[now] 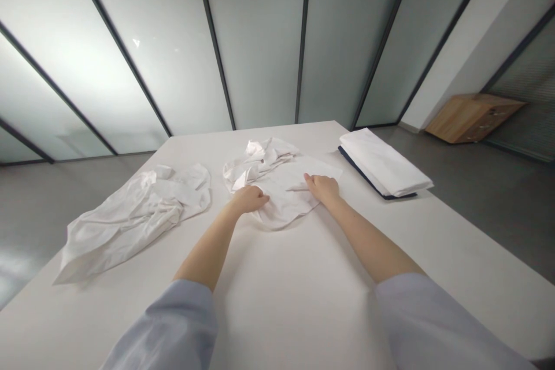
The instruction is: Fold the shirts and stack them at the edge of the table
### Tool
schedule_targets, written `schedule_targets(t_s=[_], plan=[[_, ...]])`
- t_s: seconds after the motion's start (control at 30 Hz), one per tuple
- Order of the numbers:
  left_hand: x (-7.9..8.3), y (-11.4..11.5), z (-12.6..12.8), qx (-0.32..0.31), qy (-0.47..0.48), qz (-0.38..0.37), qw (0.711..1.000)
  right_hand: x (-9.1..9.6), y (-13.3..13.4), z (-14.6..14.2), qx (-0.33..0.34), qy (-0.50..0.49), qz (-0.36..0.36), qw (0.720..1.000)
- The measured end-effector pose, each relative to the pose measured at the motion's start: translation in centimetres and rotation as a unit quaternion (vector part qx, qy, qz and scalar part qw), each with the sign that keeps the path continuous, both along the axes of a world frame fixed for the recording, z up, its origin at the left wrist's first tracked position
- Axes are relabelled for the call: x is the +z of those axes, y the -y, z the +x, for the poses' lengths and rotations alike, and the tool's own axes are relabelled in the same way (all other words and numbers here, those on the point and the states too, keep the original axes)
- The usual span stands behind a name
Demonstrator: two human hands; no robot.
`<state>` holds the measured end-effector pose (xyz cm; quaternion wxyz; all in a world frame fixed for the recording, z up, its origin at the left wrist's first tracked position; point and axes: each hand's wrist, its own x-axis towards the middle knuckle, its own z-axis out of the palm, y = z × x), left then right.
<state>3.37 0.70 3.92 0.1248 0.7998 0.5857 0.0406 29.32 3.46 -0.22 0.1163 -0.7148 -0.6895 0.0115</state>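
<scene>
A crumpled white cloth (277, 182) lies in the middle of the white table (303, 277). My left hand (250, 198) rests on its near left edge with the fingers curled, gripping a fold of the fabric. My right hand (321, 186) lies on the cloth's right part, fingers stretched towards the left and pressing the fabric flat. Both forearms are bare, with light blue sleeves pushed up near the bottom of the view.
A larger rumpled white garment (134, 214) lies at the table's left side. A neat stack of folded white cloths on a dark one (384, 167) sits at the back right. Frosted glass panels stand behind the table; a wooden cabinet (474, 115) is on the floor at right.
</scene>
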Motion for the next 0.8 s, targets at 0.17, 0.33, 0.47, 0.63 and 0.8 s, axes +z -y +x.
schedule_targets(t_s=[0.17,0.33,0.47,0.63,0.8], plan=[[-0.5,-0.9,-0.2,0.097,0.011,0.107,0.989,1.2,0.2,0.2,0.143,-0.133,-0.121,0.973],[-2.4,-1.0,-0.3,0.081,-0.057,0.088,0.991,-0.8,-0.2,-0.4,0.230,-0.167,-0.010,0.959],[-4.3,-0.9,-0.3,0.074,-0.073,0.091,0.990,-3.3,-0.4,-0.8,0.238,-0.044,-0.001,0.970],[-5.8,-2.4,-1.7,0.060,0.015,0.077,0.995,-3.3,-0.2,-1.2,0.157,0.015,-0.056,0.986],[-6.5,-3.8,-3.7,0.099,0.047,0.077,0.991,-1.3,0.5,-1.3,0.076,0.042,-0.079,0.993]])
